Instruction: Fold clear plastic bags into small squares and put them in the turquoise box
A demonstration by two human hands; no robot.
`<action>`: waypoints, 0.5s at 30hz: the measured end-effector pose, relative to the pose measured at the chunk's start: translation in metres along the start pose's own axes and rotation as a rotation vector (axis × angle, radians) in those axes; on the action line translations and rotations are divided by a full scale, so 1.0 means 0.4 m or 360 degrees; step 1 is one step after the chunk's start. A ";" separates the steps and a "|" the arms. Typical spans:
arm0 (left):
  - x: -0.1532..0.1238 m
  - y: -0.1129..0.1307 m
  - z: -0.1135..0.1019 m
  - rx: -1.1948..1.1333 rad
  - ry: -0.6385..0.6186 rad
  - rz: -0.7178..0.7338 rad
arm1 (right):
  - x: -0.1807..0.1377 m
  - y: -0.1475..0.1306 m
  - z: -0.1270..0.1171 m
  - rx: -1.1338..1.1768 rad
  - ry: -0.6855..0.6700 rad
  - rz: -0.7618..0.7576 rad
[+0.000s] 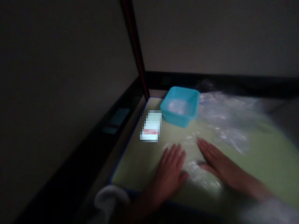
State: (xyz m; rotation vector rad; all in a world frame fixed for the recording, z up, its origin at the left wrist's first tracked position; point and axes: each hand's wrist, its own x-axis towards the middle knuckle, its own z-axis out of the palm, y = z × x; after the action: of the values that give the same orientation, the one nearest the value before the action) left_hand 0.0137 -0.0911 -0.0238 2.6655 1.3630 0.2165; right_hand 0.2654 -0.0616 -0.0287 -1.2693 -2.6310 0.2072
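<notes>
Palm down, my left hand (171,171) lies near the front of the pale green table, its fingers stretched out. To its right, my right hand (216,165) is also flat, fingers extended together and thumb apart. Between and under the hands lies a clear plastic sheet or bag (202,177), shiny with creases; its full outline is hard to make out. Neither hand grips anything. The scene is dim and somewhat blurred.
A turquoise plastic basin (176,119) with something whitish inside stands at the back. Left of it lies a lit, pixelated phone-like screen (151,126). Crumpled clear plastic (224,115) spreads at the back right. Walls with a dark ledge (210,81) border the table (133,165).
</notes>
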 end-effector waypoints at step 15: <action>0.000 0.000 0.004 0.0008 -0.0011 0.0005 | 0.108 0.049 -0.029 -0.0054 0.0015 0.0165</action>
State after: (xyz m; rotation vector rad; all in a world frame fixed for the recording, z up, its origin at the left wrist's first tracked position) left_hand 0.0140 -0.0912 -0.0254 2.6697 1.3593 0.2042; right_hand 0.2570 -0.0150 -0.0162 -1.4153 -2.5736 0.1734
